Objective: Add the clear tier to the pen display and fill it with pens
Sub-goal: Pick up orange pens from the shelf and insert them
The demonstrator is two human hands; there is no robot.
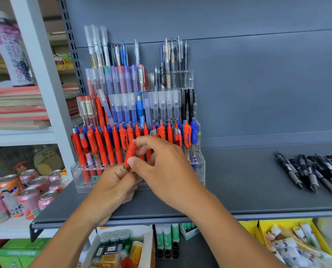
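From the head camera: pinching one red pen (130, 153) upright between thumb and forefinger of the right hand (167, 171), with the left hand (113, 187) curled round the pen's lower end, just in front of the clear tier (199, 168) fronting the pen display (142, 105) toward the left end of the shelf (248, 186). To seat it well, aim the tip at a free hole, keep the barrel vertical, and loosen the left fingers first, ignoring the loose black pens (314, 173) near the shelf's right edge. Hard to make out behind the hands: free holes in the tier, or any further pens inside the left palm.
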